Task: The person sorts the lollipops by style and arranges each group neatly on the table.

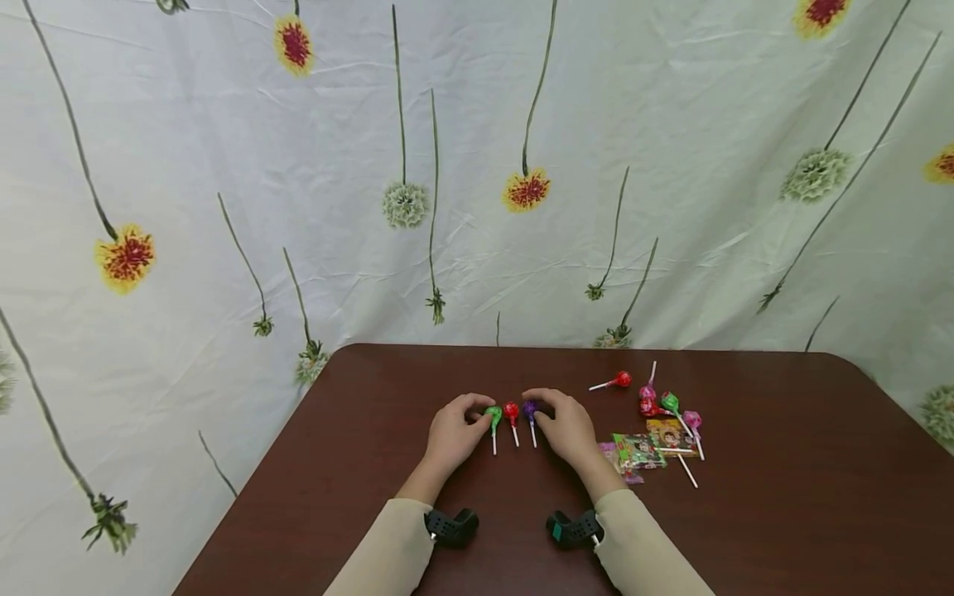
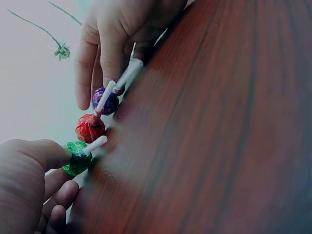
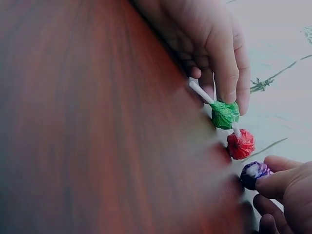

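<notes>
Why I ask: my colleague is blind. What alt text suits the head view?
A person's left hand pinches a green lollipop, the right hand a purple lollipop, with a red lollipop between, on a brown table. More lollipops and candy packets lie to the right.

At frame centre, we count three round, glossy-wrapped lollipops (image 1: 510,410); right, at least five more lollipops (image 1: 622,379) and three multicoloured plastic packets (image 1: 637,451).

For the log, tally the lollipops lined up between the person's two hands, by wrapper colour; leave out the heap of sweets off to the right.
Green-wrapped lollipop: 1
Red-wrapped lollipop: 1
Purple-wrapped lollipop: 1
Total: 3
</notes>
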Motion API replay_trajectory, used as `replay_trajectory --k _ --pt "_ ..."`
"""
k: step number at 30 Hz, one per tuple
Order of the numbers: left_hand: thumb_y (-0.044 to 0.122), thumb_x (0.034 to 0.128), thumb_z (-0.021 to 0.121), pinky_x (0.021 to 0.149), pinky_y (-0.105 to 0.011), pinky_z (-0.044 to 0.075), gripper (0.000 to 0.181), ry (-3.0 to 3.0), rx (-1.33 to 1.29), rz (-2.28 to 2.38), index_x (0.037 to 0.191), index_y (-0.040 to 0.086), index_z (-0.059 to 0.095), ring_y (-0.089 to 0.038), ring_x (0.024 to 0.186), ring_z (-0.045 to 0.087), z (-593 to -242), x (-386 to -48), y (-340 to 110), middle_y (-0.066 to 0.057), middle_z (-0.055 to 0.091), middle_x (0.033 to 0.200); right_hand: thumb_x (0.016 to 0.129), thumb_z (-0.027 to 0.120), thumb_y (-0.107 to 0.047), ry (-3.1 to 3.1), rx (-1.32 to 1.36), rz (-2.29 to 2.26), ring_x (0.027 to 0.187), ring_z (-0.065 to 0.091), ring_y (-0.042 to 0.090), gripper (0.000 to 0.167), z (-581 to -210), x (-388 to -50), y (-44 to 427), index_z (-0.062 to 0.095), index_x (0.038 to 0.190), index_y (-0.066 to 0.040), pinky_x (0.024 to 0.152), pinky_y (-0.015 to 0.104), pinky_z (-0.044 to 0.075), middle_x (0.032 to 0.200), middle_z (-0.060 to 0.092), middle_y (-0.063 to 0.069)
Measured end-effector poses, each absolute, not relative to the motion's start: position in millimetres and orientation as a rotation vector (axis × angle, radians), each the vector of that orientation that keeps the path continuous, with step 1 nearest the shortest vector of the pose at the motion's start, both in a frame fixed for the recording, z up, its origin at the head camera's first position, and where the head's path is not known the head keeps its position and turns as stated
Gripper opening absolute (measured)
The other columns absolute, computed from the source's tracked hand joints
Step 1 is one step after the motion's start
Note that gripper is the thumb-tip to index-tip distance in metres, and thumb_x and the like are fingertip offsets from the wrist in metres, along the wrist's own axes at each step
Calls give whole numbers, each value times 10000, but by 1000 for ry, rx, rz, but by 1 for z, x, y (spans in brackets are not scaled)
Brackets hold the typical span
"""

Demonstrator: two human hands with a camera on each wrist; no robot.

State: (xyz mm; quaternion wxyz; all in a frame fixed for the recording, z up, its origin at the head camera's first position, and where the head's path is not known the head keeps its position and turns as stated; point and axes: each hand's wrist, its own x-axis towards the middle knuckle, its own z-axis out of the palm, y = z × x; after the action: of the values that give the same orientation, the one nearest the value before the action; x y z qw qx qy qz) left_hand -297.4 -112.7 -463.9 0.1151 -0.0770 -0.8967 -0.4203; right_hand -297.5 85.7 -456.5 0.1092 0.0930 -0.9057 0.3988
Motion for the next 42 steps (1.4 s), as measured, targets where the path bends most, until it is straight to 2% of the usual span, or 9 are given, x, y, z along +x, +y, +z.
replay_trajectory --k 14,22,30,37,42 --pt "203 914 711 719 -310 480 160 -2632 -218 -1228 1070 214 744 -128 820 617 -464 -298 -113 8 707 970 943 630 -35 -2633 284 1189 1203 625 326 315 -459 -296 87 719 1198 -197 991 534 487 1273 684 82" --pt "203 913 712 706 -305 476 163 -2633 -214 -1228 1072 218 742 -122 817 613 -466 -298 -114 15 706 969 935 627 -16 -2628 308 1210 1088 642 281 310 -456 -294 85 705 1194 -167 929 507 514 1266 646 73" --pt "200 910 713 720 -309 482 165 -2629 -213 -1225 1071 218 743 -126 826 625 -465 -298 -113 15 712 974 899 580 36 -2609 317 1165 1071 628 284 353 -450 -296 88 716 1166 -153 905 495 513 1276 648 79" --pt "176 898 716 716 -302 475 166 -2621 -212 -1199 1058 211 748 -128 821 645 -464 -298 -111 11 724 955 918 604 -31 -2593 151 1177 1127 555 310 350 -443 -300 101 696 1227 -167 884 510 470 1365 591 102" --pt "173 897 719 711 -301 472 164 -2614 -220 -1207 1055 211 748 -126 818 646 -464 -297 -111 16 724 941 933 607 -51 -2565 77 1225 1270 485 363 371 -440 -306 114 656 1291 -136 1013 566 420 1467 504 131"
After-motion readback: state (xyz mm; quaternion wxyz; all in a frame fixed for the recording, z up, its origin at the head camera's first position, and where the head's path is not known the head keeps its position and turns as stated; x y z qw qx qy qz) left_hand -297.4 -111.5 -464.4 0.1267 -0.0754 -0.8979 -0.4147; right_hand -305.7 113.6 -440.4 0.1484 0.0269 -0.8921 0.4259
